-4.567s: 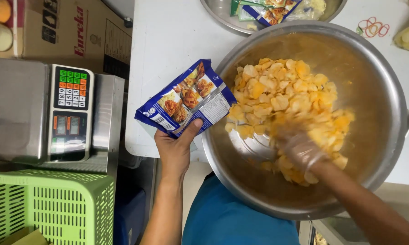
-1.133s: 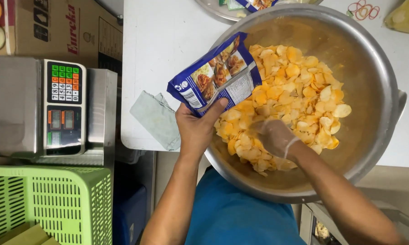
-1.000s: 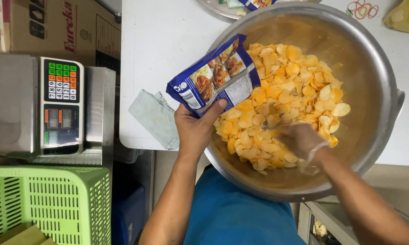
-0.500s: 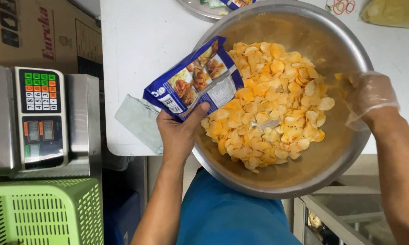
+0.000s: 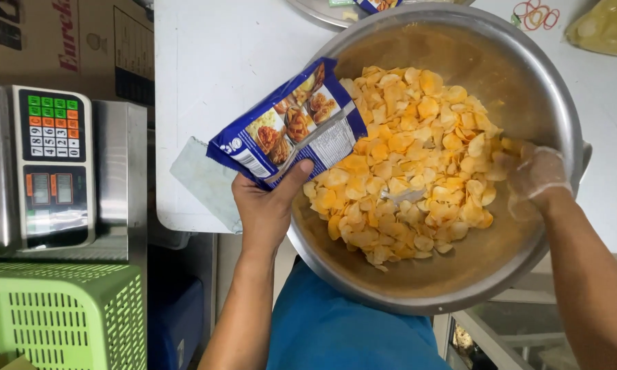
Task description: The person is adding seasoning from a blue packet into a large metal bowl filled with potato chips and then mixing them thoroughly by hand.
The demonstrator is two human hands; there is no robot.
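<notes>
A large steel bowl [image 5: 527, 75] full of yellow chips [image 5: 411, 157] sits on the white table [image 5: 212, 75], overhanging its near edge. My left hand [image 5: 267, 205] is shut on a blue seasoning packet [image 5: 291, 123], holding it tilted over the bowl's left rim, its far end toward the chips. My right hand [image 5: 534, 178], in a thin clear glove, rests at the right edge of the chip pile against the bowl's inner wall, fingers loosely curled; whether it holds chips is unclear.
A digital scale [image 5: 51, 164] with a coloured keypad stands left of the table, with a green plastic basket [image 5: 55, 315] below and a cardboard box [image 5: 68, 34] above. A cloth [image 5: 202, 181] lies at the table's edge. Rubber bands [image 5: 536, 14] and a yellowish bag [image 5: 606, 27] lie top right.
My right hand left the middle of the chips and swung out to the bowl's right side. The packet stayed in my left hand over the left rim.
</notes>
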